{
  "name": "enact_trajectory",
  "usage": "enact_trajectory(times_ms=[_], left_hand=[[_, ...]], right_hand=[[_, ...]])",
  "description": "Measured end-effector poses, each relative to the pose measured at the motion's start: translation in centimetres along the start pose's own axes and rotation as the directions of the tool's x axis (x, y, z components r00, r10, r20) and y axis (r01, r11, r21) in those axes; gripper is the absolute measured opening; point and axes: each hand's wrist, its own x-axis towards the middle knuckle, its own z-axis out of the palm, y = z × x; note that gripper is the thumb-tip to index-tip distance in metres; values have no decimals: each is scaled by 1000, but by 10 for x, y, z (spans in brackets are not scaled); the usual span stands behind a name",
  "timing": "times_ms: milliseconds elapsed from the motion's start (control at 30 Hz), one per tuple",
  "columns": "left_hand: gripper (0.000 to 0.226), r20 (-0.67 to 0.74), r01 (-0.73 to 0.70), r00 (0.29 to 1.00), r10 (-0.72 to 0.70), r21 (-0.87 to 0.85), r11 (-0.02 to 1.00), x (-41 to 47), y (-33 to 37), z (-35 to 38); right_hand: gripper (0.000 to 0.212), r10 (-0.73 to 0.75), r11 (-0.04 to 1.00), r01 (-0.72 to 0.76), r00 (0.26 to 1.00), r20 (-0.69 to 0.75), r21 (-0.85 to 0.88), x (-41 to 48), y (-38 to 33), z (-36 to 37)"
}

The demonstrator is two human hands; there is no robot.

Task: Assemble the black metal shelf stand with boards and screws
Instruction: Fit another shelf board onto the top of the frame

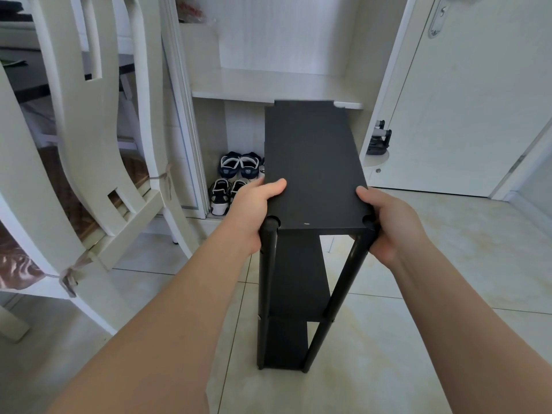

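Note:
A black shelf stand stands upright on the tiled floor in front of me, with black tube legs and several black boards one above the other. Its top board is long and flat, with notched corners at the near end where the tubes meet it. My left hand grips the top board's near left corner, thumb on top, beside the left tube. My right hand grips the near right corner, thumb on top, fingers around the right tube. No screws are visible.
White chairs lean at the left, close to the stand. An open white cabinet behind holds two pairs of shoes on its bottom. A white door stands at the right. Pale floor tiles spread to the right.

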Motion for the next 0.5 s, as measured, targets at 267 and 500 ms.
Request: enact_trajectory(times_ms=[267,500], left_hand=[[15,-90,89,993,-83,61,994,-5,4,2],[22,-170,119,982,-77,249,961,-4,2,-2]], right_hand=[[20,38,995,-40,999,-28,-88,-1,-3,1],[22,32,972,-47,997,-67,-230,-3,-1,-3]])
